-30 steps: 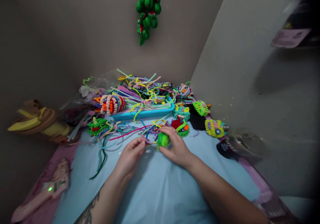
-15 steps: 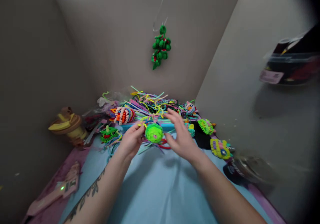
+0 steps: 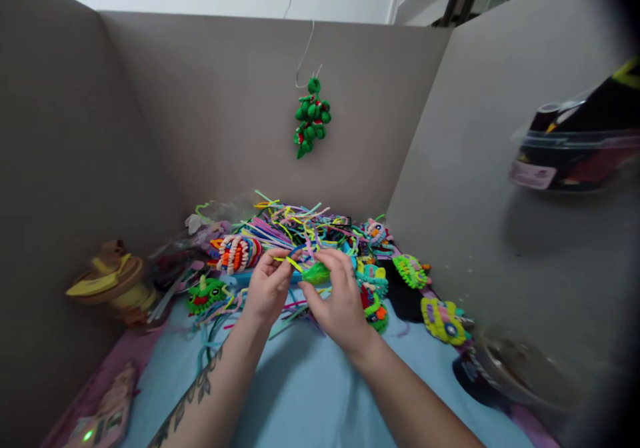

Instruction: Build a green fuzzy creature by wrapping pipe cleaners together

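Note:
Between my hands is a bright green rounded pipe-cleaner piece (image 3: 316, 274), with yellow and blue pipe-cleaner ends on its left side. My left hand (image 3: 270, 285) pinches a yellow pipe cleaner (image 3: 295, 264) at that side. Thumb and fingers of my right hand (image 3: 344, 295) close around the green piece and cover part of it. Just behind lies a heap of loose pipe cleaners (image 3: 280, 225) in many colours. A green pipe-cleaner figure with a horn (image 3: 206, 295) is left of my left hand, and a turquoise one (image 3: 373, 278) lies right of my right hand.
Grey panels (image 3: 240, 101) stand on three sides, with a green pipe-cleaner cluster (image 3: 313, 118) hanging at the back. Yellow (image 3: 443, 320) and lime (image 3: 410, 271) figures lie at right, near a lidded tub (image 3: 520, 368). A pink glue gun (image 3: 107, 415) rests at left on the blue cloth's edge.
My right hand has moved in from open beside the green piece and closed on it. The piece has turned from its round face to its side. The view has tilted upward.

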Tool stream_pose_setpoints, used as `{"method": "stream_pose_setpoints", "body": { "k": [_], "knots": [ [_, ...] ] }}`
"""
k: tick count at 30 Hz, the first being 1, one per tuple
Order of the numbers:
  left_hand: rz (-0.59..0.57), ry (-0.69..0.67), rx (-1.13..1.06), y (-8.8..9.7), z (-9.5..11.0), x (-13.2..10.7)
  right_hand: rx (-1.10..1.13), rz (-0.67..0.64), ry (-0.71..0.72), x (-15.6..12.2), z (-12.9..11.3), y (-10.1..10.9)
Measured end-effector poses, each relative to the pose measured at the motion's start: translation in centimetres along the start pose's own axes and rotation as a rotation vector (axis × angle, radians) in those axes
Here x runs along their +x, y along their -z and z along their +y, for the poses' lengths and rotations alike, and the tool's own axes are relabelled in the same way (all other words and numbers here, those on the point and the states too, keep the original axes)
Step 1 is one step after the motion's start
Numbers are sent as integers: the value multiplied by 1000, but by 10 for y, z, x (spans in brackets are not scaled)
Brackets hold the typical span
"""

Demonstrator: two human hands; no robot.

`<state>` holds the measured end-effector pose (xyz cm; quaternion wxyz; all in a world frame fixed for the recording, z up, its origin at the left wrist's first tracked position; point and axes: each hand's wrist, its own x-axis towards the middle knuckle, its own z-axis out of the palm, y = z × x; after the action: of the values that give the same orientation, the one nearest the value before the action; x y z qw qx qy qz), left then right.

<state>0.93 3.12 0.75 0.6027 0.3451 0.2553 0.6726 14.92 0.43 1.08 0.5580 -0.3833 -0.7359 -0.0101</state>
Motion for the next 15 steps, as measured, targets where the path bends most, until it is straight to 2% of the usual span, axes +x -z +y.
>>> {"method": "stream_pose_setpoints", "body": {
  "k": [3,5,9,12,15],
  "knots": [
    [-137,116,35,5,9,-1,30,-99,120,2,11,2],
    [-140,158,166,9,14,1,46,-195,217,3,19,5],
    [-150,73,444,15,17,5,83,-318,289,1,24,8],
    [-200,72,547,13,20,4,185,-328,201,3,22,12],
    [-334,141,666,9,25,1,251,-264,-28,9,23,16]
  ]
}}
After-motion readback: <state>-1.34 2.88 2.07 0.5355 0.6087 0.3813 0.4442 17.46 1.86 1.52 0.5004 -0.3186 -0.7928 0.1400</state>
